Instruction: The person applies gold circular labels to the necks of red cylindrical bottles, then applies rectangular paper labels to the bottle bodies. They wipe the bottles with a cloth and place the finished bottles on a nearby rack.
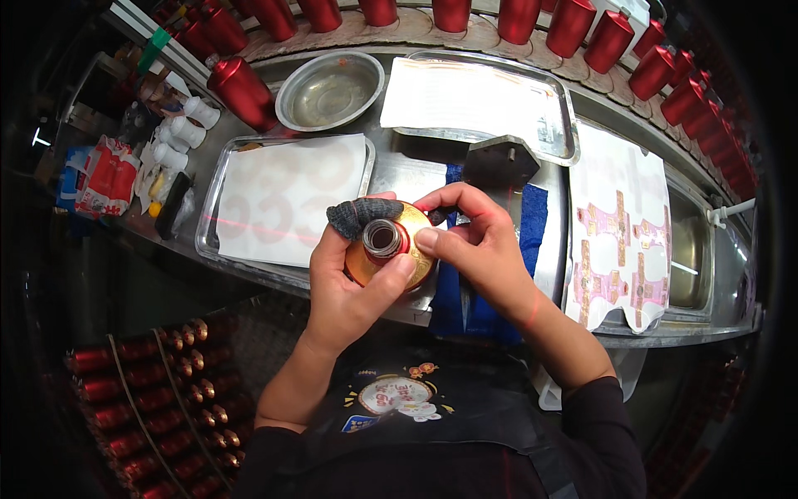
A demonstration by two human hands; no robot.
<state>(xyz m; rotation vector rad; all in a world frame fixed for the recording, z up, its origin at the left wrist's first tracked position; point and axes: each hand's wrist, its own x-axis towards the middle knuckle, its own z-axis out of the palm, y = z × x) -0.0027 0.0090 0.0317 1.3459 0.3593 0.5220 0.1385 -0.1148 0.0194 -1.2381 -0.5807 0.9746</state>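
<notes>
My left hand [353,279] grips a gold-topped bottle [389,245], seen from above with its grey neck opening toward me. A dark knitted cot covers the left index finger [353,216], which lies over the bottle's shoulder. My right hand [478,241] presses its thumb and fingertips against the right side of the gold shoulder, by the red band around the neck. Both hands hold the bottle above the front edge of a steel worktable [399,175], over a blue cloth [532,216].
A steel tray with a white sheet [287,195] lies left; a second tray [482,100] and a steel bowl [330,90] sit behind. A sheet of pink and gold stickers [619,241] lies right. Red bottles [241,87] line the back; more [158,399] are stacked lower left.
</notes>
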